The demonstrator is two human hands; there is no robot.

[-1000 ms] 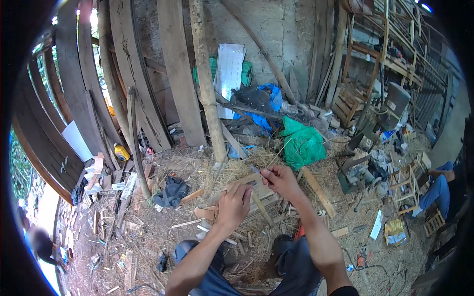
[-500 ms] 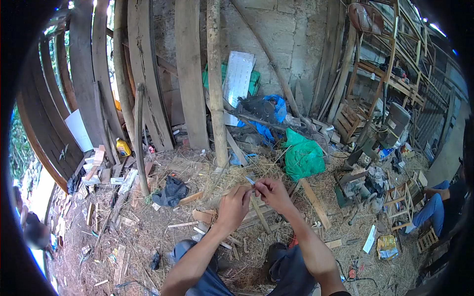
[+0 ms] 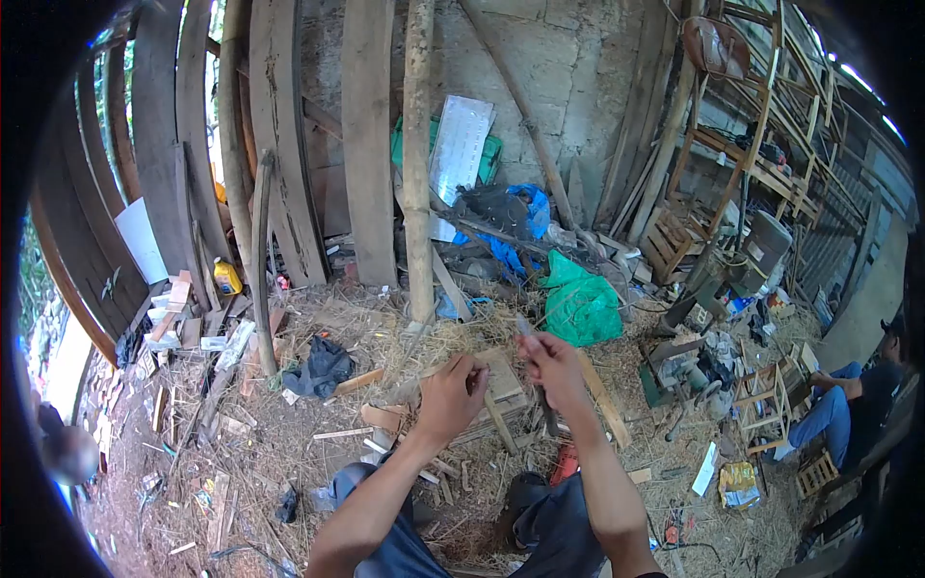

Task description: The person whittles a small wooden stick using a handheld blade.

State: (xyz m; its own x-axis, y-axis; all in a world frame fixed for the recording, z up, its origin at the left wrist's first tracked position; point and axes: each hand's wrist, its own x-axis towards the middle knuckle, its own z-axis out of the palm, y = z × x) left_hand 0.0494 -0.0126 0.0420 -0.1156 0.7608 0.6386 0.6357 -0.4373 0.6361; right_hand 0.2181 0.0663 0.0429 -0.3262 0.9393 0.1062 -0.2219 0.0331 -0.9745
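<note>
My right hand [image 3: 556, 371] is closed around a thin, pale, pointed piece [image 3: 523, 326] whose tip sticks up past the fingers; its exact kind is too small to make out. A dark narrow bar [image 3: 549, 414] shows just below that hand, and I cannot tell whether it is held. To the left, my left hand [image 3: 451, 393] has its fingers curled with thumb and forefinger together; anything between them is hidden. The two hands are apart, above pieces of wood [image 3: 501, 378] on the straw-covered ground.
A green plastic sack [image 3: 581, 303] lies ahead, right of a wooden post [image 3: 418, 173]. A black plastic bag [image 3: 323, 368] sits to the left. At right, a person [image 3: 853, 405] sits near a small wooden frame [image 3: 766, 400]. Wood scraps litter the floor.
My hands were together at the pale piece and have separated. The right hand has moved right with it, the left slightly left and down. The view has shifted slightly.
</note>
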